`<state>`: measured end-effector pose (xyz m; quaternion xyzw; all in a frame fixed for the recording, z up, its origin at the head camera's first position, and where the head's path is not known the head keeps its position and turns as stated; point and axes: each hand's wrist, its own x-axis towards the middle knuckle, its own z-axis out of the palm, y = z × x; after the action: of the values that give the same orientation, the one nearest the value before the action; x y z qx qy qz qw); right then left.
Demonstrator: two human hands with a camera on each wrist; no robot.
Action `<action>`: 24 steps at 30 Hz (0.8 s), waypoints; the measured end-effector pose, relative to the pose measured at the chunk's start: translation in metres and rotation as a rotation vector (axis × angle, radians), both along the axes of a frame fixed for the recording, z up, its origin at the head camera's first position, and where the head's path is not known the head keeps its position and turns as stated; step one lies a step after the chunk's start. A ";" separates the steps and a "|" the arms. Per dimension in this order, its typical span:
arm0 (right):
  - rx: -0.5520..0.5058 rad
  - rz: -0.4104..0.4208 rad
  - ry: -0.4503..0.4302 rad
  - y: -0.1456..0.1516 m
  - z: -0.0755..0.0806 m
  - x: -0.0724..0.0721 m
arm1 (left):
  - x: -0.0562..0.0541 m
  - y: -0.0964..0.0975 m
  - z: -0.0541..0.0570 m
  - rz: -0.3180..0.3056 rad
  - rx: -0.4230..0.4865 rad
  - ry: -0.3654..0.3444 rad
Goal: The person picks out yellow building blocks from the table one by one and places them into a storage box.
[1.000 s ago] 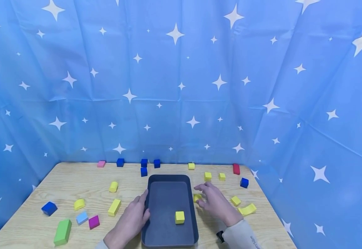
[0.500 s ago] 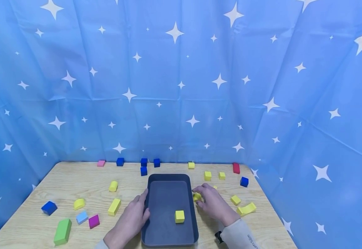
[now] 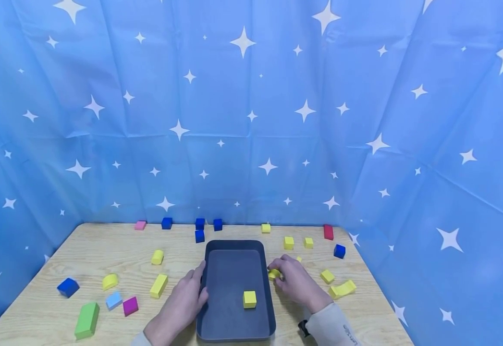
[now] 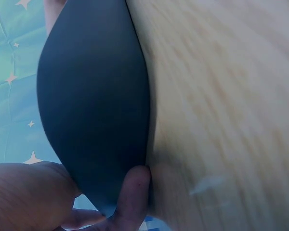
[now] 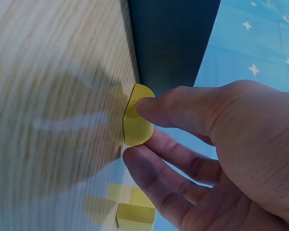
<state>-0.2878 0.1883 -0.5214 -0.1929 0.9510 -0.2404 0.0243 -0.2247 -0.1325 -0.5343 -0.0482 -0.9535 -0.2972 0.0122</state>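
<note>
A dark grey rectangular tray (image 3: 229,269) lies on the table, with a yellow cube (image 3: 249,299) inside it near its right wall. My left hand (image 3: 182,305) grips the tray's left wall; the left wrist view shows a finger (image 4: 135,190) against the outer side. Just outside the right wall, my right hand (image 3: 299,283) pinches a yellow half-round block (image 5: 137,122). In the right wrist view the thumb (image 5: 159,108) presses its flat face and the fingers are behind it, with the block's straight edge down at the table.
Yellow blocks (image 3: 288,242) and a yellow curved block (image 3: 343,289) lie right of the tray, with a red block (image 3: 328,232) and blue cube (image 3: 339,251). Left are a green block (image 3: 87,321), magenta block (image 3: 130,306) and several others. A starry curtain (image 3: 251,144) hangs behind.
My right thumb and fingers have come in around the yellow half-round block, the hand moving slightly left. The left hand and the tray have stayed in place.
</note>
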 end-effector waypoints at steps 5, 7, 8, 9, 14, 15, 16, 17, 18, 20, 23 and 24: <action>-0.006 0.006 -0.008 0.001 -0.001 -0.002 | 0.000 0.000 0.001 0.001 -0.004 0.001; -0.007 0.004 -0.015 0.002 -0.002 -0.002 | 0.000 0.000 0.001 0.001 -0.006 0.002; -0.010 0.004 -0.020 0.002 -0.002 -0.002 | 0.000 0.001 0.001 0.001 -0.006 0.002; -0.011 0.002 -0.023 0.002 -0.002 -0.002 | 0.000 0.001 0.001 0.001 -0.005 0.002; 0.001 -0.009 -0.013 0.002 -0.001 -0.002 | 0.001 0.001 0.001 0.000 0.000 0.000; 0.004 -0.012 -0.006 0.002 0.000 -0.002 | 0.001 0.001 0.001 0.000 0.000 0.000; 0.005 -0.013 0.002 0.002 0.000 -0.002 | 0.001 0.000 0.001 0.001 -0.001 0.003; 0.005 -0.013 0.009 0.002 0.001 -0.001 | 0.001 0.000 0.001 0.001 -0.001 0.006; 0.003 -0.014 0.016 0.002 0.001 -0.001 | 0.001 0.000 0.001 0.001 -0.001 0.010; -0.003 -0.011 0.029 0.002 0.003 0.000 | 0.001 0.000 0.001 0.000 -0.001 0.016; -0.010 -0.004 0.044 0.001 0.007 0.001 | 0.001 0.000 0.000 -0.002 -0.002 0.014; -0.012 -0.003 0.047 0.001 0.008 0.002 | 0.000 0.000 0.000 -0.002 -0.003 0.012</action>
<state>-0.2862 0.1890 -0.5130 -0.1971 0.9502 -0.2413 0.0002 -0.2243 -0.1329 -0.5345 -0.0510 -0.9538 -0.2957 0.0178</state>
